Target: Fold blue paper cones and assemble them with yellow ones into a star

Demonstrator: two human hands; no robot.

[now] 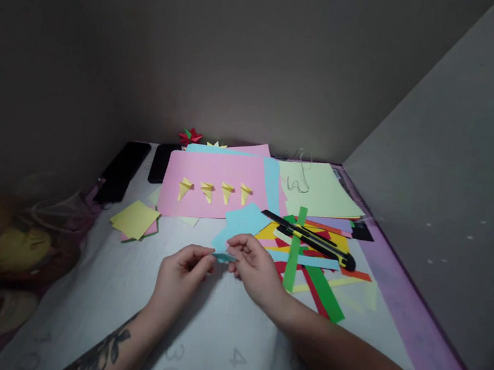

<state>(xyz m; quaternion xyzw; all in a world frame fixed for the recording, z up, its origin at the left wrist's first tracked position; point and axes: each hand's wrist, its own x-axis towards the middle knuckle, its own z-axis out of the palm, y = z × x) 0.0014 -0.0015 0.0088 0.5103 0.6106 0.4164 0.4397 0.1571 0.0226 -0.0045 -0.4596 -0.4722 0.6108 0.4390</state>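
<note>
Between my two hands is a small folded piece of blue paper [224,257], held just above the white table surface. My left hand [185,269] pinches its left end between thumb and fingers. At the right end, my right hand [256,269] grips it with thumb and fingertips. Just beyond my hands lie light blue paper squares [244,219]. Farther back, several yellow folded paper pieces [226,193] stand in a row on a pink sheet [216,167].
Coloured paper strips [315,285] lie in a pile at the right, with a black and yellow utility knife [326,247] on top. Yellow paper squares [136,219] are stacked at the left. Behind are pale green sheets [322,191], a red paper star [190,136] and a dark phone [126,162].
</note>
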